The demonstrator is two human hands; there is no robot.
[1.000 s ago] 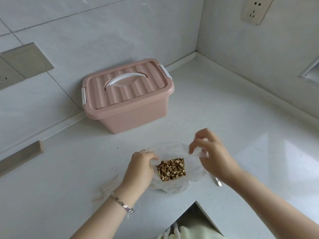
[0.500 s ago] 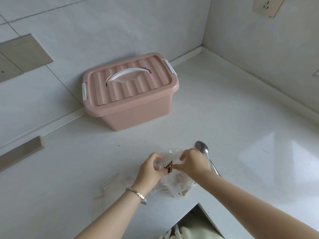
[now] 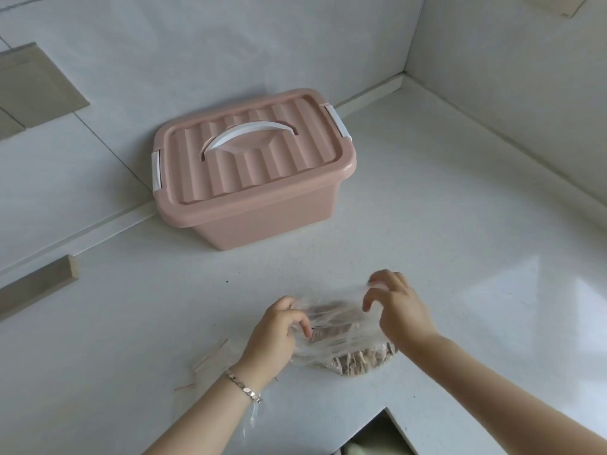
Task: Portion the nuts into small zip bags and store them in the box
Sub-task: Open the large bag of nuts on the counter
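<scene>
**Q:** How far has portioning advanced?

**A:** It is judged not begun. The nuts (image 3: pixel 361 360) are all contained in one clear bag (image 3: pixel 341 326) between the hands. Its film is pinched by the curled fingers of the left hand (image 3: pixel 274 334) and the right hand (image 3: pixel 402 311).

**Q:** Materials?

**A:** The film is thin, glossy and crinkled; the nuts are small, brown and irregular. Flat zip bags (image 3: pixel 212 354) lie unfilled just left of the left hand. The ribbed pink box (image 3: pixel 262 218), of rigid plastic, stands lidded beyond the hands.
</scene>
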